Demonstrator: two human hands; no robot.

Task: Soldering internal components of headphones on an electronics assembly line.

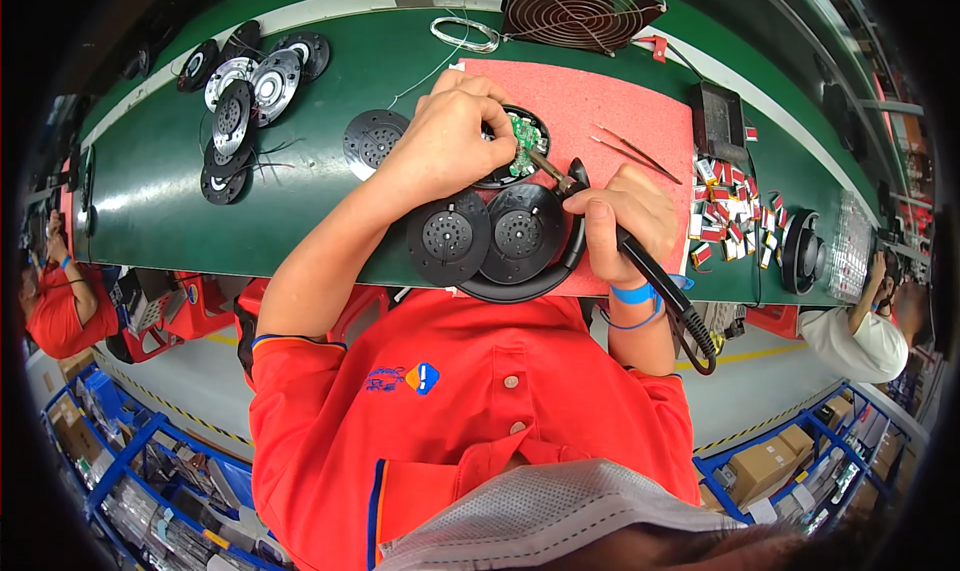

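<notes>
A headphone ear cup with a green circuit board (526,134) lies on a pink foam mat (590,111). Over its left side, my left hand (450,136) is closed in a pinch at the board; what its fingertips hold is hidden. My right hand (628,226) grips a soldering iron (645,263), its metal tip reaching the board from the lower right. Directly below sit two black round speaker plates (447,237) with perforated centres, overlapping a black headband (530,289). Beside my left wrist lies another speaker plate (374,141).
More speaker plates (272,86) are piled at the left. A coil of thin wire (464,36) and a fan (580,11) stand at the back. Tweezers (637,154) lie on the mat. Small red-and-white batteries (725,211), a black tray (718,121) and black headphones (803,251) are at the right.
</notes>
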